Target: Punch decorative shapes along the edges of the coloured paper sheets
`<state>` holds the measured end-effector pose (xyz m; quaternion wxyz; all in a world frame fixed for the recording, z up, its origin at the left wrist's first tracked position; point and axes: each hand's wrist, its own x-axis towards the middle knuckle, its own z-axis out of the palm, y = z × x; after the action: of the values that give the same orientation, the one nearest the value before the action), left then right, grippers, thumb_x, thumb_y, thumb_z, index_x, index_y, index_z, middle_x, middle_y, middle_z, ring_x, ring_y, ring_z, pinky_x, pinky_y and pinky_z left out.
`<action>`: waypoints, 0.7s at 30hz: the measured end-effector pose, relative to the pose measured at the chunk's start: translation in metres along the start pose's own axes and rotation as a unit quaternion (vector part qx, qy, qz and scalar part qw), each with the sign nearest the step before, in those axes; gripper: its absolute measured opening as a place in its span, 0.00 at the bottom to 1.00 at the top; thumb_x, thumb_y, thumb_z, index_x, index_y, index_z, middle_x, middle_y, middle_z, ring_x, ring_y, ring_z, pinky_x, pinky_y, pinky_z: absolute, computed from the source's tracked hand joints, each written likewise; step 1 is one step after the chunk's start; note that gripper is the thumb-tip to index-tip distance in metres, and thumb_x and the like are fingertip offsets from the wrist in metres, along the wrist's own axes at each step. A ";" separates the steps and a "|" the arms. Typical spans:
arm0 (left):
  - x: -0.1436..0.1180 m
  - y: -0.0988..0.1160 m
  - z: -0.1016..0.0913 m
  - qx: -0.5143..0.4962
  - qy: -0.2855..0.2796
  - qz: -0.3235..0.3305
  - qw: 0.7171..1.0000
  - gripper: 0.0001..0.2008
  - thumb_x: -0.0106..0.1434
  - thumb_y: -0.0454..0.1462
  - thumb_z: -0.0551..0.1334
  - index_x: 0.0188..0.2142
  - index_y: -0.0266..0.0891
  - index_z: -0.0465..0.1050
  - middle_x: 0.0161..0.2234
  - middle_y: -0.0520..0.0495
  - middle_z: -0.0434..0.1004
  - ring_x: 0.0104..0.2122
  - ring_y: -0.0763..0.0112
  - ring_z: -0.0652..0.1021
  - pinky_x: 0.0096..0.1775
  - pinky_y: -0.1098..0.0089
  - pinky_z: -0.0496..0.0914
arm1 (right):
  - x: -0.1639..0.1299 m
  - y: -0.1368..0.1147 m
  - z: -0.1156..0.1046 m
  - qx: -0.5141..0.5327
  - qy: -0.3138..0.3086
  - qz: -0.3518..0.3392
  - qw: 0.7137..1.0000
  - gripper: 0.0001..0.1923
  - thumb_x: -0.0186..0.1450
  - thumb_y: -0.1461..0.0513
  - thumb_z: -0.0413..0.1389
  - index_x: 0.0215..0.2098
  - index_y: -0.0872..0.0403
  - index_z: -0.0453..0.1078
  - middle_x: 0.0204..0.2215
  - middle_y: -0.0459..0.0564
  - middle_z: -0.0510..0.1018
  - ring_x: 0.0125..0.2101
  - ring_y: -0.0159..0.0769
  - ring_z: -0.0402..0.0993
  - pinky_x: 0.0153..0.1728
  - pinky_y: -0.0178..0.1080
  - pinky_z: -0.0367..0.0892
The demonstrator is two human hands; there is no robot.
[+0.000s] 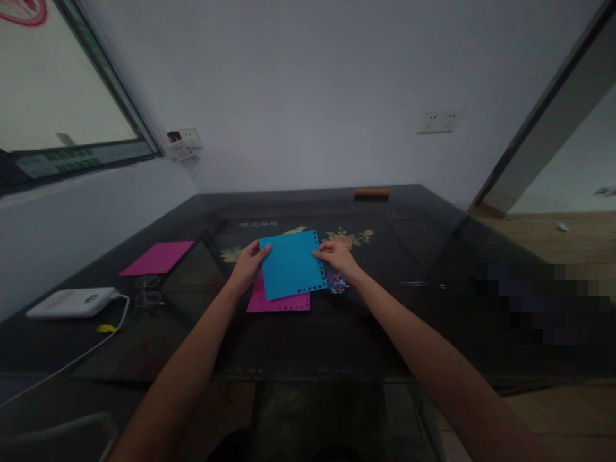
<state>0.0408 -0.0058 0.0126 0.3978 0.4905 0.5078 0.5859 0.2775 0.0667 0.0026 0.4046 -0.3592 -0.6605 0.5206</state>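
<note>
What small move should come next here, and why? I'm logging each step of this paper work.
Probably square the blue sheet over the pink sheet: the left hand and right hand grip its upper corners, yet it lies skewed, the pink sheet's punched lower edge showing beneath. Punched bits lie beside.

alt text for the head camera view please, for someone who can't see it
Two bare hands hold a blue sheet with punched holes along its edges, left hand and right hand at its sides, over a pink sheet on a dark table. Paper dots lie beside the right hand; another pink sheet lies far left.
</note>
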 end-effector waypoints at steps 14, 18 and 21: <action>-0.016 -0.005 0.023 0.142 -0.202 -0.075 0.966 0.19 0.55 0.48 0.64 0.34 0.31 0.73 0.23 0.44 0.78 0.21 0.69 0.76 0.26 0.70 0.71 | 0.007 -0.003 -0.025 0.063 0.064 -0.049 0.995 0.15 0.47 0.53 0.64 0.24 0.54 0.69 0.18 0.41 0.69 0.20 0.28 0.62 0.24 0.34 0.57; -0.015 -0.005 0.023 0.155 -0.190 -0.053 0.968 0.18 0.55 0.47 0.64 0.34 0.32 0.73 0.25 0.44 0.78 0.22 0.71 0.75 0.25 0.71 0.70 | 0.005 -0.007 -0.023 0.070 0.061 -0.054 0.994 0.14 0.48 0.53 0.64 0.24 0.53 0.68 0.19 0.41 0.68 0.20 0.28 0.61 0.24 0.34 0.56; -0.015 -0.004 0.023 0.162 -0.187 -0.038 0.968 0.18 0.55 0.46 0.64 0.37 0.33 0.73 0.29 0.44 0.79 0.25 0.69 0.76 0.29 0.70 0.71 | 0.005 -0.008 -0.023 0.073 0.062 -0.065 0.993 0.14 0.48 0.53 0.64 0.24 0.53 0.68 0.19 0.41 0.68 0.21 0.28 0.61 0.25 0.34 0.56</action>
<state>0.0658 -0.0150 0.0057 0.4228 0.6298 0.5305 0.3783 0.2964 0.0786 0.0145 0.5029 -0.3162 -0.6164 0.5169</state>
